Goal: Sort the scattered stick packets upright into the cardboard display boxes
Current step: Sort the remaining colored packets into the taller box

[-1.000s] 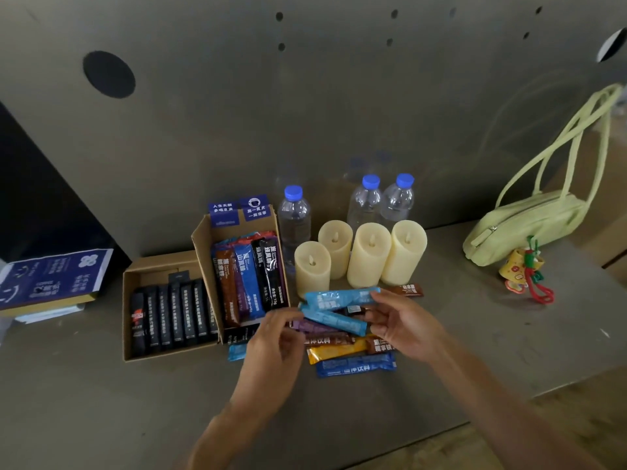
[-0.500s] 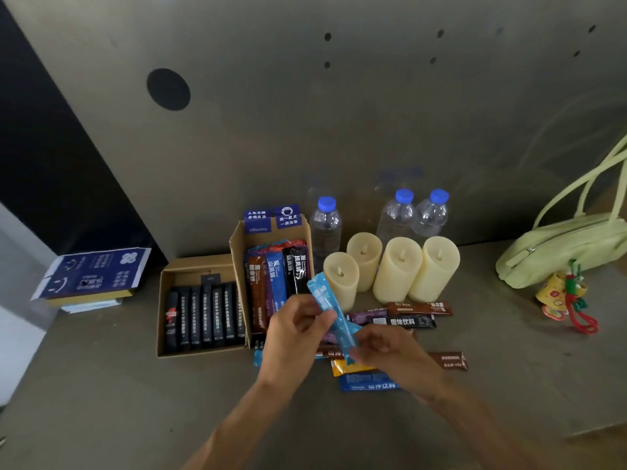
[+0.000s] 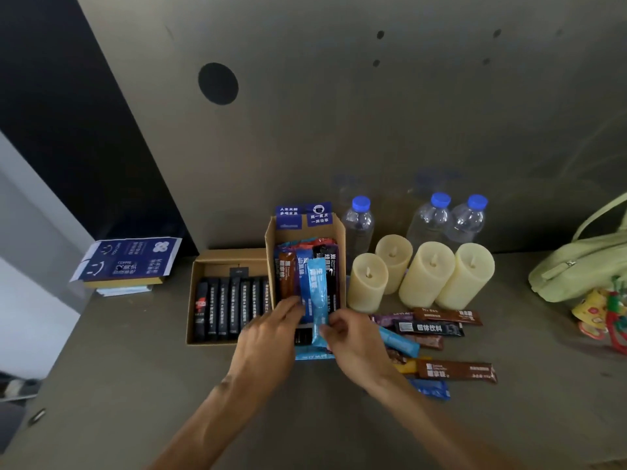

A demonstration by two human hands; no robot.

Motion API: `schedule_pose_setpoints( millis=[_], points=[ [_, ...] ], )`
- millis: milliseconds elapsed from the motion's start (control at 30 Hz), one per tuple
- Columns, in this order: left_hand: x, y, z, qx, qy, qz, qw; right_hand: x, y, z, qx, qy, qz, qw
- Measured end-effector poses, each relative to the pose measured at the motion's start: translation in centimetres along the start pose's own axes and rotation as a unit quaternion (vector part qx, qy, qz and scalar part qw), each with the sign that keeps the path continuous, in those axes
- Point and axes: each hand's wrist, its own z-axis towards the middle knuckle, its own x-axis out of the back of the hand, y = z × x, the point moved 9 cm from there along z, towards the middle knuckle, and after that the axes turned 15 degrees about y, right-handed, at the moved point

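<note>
Head view: a black packet (image 3: 429, 328) among the scattered sticks reads "固体饮料", and a flat blue carton (image 3: 126, 259) at left reads "COFFEE". Both forearms reach forward. The right hand (image 3: 353, 337) pinches the lower end of a light blue stick packet (image 3: 317, 296), upright against the tall cardboard box (image 3: 339, 228). The left hand (image 3: 271, 334) has its fingertips at the packet's left edge; whether it grips is unclear

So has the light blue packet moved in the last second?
Yes. The light blue packet went from flat before the candles to upright at the tall box, left of them.
</note>
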Motion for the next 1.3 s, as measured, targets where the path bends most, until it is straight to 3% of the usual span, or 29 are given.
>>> schedule_pose_setpoints(
  millis=[100, 233, 700, 1300],
  points=[
    [-1.6, -0.3, -0.8, -0.075, -0.115, 0.155, 0.978, -1.0, -1.1, 0.7, 0.018, 0.027, -0.03, 0.999],
    [-2.6, -0.5, -1.6, -0.107, -0.21, 0.218, 0.947, -2.5, -1.5, 1.9, 0.028, 0.043, -0.07, 0.996],
    [-2.2, -1.0, -2.5, -0.121, -0.235, 0.255, 0.93, -4.5, -3.0, 3.8, 0.054, 0.019, -0.157, 0.986],
    [-2.3, -1.0, -2.4, -0.125, -0.236, 0.252, 0.93, -3.9, -3.3, 3.4, 0.061, 0.056, -0.128, 0.988]
  ],
)
